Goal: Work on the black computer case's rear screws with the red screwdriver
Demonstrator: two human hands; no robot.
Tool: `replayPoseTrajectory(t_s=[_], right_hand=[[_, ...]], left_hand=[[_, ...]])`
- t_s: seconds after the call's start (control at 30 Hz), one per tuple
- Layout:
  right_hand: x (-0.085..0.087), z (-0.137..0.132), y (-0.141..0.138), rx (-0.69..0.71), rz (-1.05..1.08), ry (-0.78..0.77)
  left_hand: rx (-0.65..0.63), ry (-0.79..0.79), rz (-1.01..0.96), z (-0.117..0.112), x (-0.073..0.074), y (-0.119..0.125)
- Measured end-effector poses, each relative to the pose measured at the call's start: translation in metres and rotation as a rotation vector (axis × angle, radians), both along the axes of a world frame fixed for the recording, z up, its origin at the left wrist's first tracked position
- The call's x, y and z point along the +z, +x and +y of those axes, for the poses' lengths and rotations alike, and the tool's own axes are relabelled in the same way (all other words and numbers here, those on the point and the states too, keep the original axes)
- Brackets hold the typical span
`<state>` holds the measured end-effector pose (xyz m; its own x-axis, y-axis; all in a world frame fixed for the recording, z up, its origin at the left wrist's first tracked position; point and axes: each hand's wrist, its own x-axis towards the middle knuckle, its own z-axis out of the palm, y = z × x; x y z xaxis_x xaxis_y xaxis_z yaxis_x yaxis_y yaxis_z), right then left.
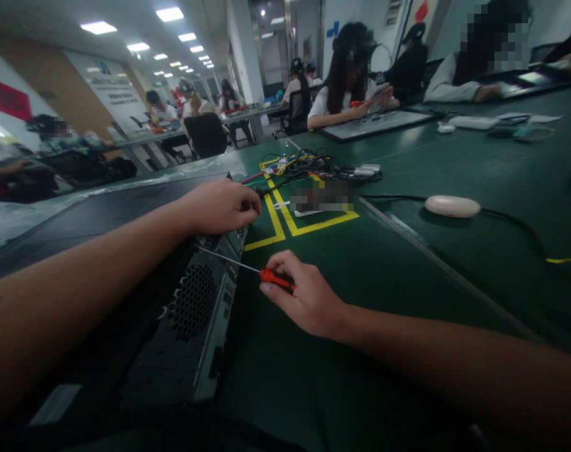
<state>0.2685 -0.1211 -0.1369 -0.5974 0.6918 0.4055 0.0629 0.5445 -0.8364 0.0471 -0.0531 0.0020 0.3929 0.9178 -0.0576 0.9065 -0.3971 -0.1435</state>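
A black desktop computer case [153, 358] lies on its side at the left, its rear panel with a honeycomb vent [194, 302] facing right. In my right hand [308, 292] is a screwdriver [276, 277] with a red and black handle, gripped between thumb and fingers. Its long thin shaft points left, and the tip meets the rear panel above the vent. My left hand [223, 206] rests over the far rear corner of the case with fingers curled in. Whatever those fingers may hold is hidden.
Tangled cables [313, 164] lie beyond the case, near yellow tape [278, 220] on the green table [384, 301]. A white oval device [452, 206] sits on a black cord at right. Across the table, a person [346, 94] handles parts. Clear plastic sheeting [5, 223] lies behind the case.
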Motion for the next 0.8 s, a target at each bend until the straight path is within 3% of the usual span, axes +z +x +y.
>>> replayPoseTrajectory(t_s=[0.8], right_hand=[[-0.0007, 0.0000, -0.0003, 0.007, 0.001, 0.009]], left_hand=[[-0.004, 0.005, -0.012, 0.0005, 0.0000, -0.0001]])
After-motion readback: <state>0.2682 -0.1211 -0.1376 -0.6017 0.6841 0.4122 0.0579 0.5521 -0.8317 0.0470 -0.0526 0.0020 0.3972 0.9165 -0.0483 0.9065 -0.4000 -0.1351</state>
